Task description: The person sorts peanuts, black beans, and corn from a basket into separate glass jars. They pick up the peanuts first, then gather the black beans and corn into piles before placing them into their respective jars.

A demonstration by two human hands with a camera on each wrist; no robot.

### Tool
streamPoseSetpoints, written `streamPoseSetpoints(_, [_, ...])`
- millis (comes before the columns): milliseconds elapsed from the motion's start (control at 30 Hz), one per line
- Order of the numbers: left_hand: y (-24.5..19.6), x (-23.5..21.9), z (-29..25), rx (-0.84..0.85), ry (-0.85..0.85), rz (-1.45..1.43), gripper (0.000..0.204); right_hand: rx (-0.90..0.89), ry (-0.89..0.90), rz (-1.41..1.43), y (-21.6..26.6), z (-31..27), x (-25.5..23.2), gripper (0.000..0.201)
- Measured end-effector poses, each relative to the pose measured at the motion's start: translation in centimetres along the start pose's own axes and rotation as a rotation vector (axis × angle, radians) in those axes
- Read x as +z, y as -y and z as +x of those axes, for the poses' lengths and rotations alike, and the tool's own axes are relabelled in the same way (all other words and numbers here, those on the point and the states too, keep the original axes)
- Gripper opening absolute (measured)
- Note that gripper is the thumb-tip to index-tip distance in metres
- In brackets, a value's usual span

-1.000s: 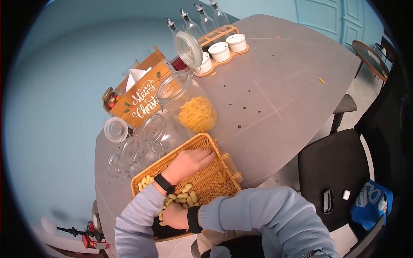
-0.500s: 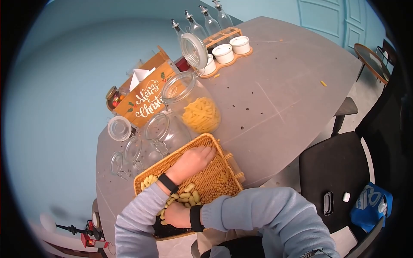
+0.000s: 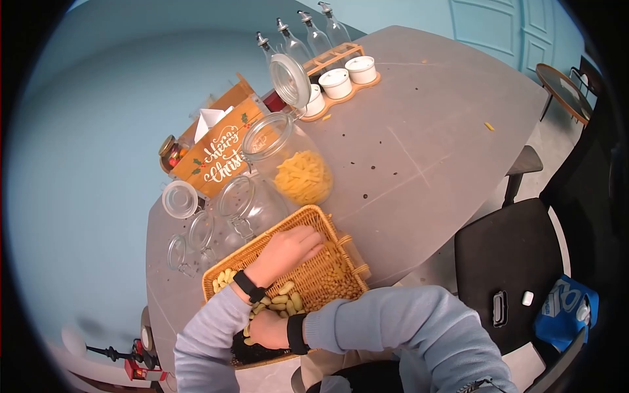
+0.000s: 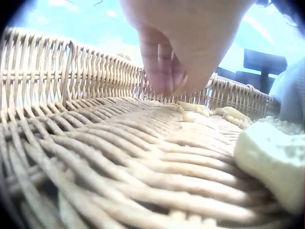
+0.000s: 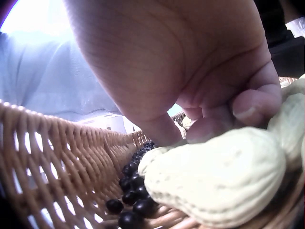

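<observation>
A rectangular wicker basket stands at the table's near edge. Over its far right part is my left hand, fingers pointing down. In the left wrist view its fingertips come close to the wicker floor, near small pale yellow pieces; anything between thumb and fingers is hidden. My right hand is low in the near left part, among peanuts. In the right wrist view its fingers bend down behind a large peanut, beside black beans; I cannot tell what they grip.
Small round tan beans lie in the basket's right end, more peanuts at its left. Behind stand open clip-top jars, one with yellow pasta, another a bare glass jar. Farther back are a wooden box, white pots and bottles.
My left hand shifts slightly within the basket's right part, and its fingers change their bend a little. My right hand stays nearly still among the peanuts.
</observation>
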State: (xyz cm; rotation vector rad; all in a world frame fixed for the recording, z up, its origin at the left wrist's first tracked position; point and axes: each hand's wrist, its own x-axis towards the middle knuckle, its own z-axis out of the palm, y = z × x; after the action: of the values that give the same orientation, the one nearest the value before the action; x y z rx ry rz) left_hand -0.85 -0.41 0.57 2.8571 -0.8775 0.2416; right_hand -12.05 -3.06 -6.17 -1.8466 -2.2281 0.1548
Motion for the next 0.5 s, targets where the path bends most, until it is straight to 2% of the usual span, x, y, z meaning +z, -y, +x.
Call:
streamPoseSetpoints(67, [-0.02,-0.14,-0.18,0.125,0.035,0.033,0.012,-0.041,0.019,0.019,-0.14,-0.15,-0.34,0.013])
streamPoseSetpoints(167, [0.11,0.14,-0.08,0.182,0.083,0.132,0.017,-0.050,0.042,-0.010,-0.02,0.03,-0.27,0.013])
streamPoseSetpoints(500, [-0.46,0.11,0.46,0.267,0.146,0.251,0.017,-0.030,-0.012,0.036,-0.14,-0.44,-0.56,0.014])
